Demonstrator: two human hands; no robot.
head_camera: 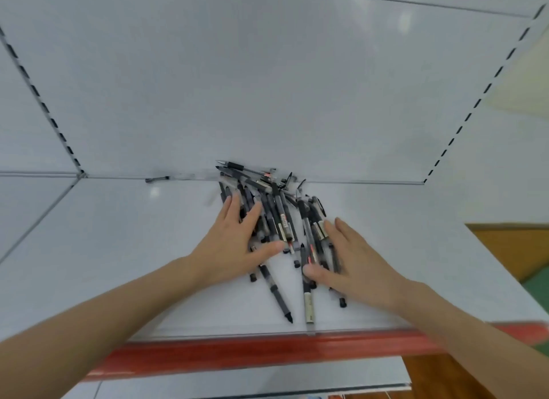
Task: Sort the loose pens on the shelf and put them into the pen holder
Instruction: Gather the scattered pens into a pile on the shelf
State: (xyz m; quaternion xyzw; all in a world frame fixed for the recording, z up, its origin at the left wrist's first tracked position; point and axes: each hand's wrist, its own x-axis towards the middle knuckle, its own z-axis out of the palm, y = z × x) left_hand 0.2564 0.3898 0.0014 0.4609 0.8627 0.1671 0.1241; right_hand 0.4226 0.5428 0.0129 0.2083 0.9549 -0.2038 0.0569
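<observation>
Two bare forearms (89, 324) are reaching in from the bottom corners, crossing a red strip (237, 354) that is running along the front edge of the shelf (118, 250). The left hand (234, 244) is lying flat on the left side of the pens (279, 214), fingers straight and spread, thumb stretched toward the middle. It is pressing on them and gripping none. The right hand (356, 262) is resting palm down on the right side of the heap, fingers straight and together, thumb touching pens, and it too is closing round nothing.

The pens are lying in a loose, crossed pile at mid-shelf, running from the back edge toward the front, between and under the two hands. They are mostly black or clear-barrelled with dark grips and caps. A few are showing pale labels and what may be red marks, though blur is making that hard to tell. One lone pen (157, 179) is lying apart to the left, along the joint with the back panel (267, 86).

Shelf and panel are pale grey-white and glossy. Slotted uprights (41, 101) are framing the bay. Right of it, brown floor (511, 250) is showing, with a green patch (537, 285).
</observation>
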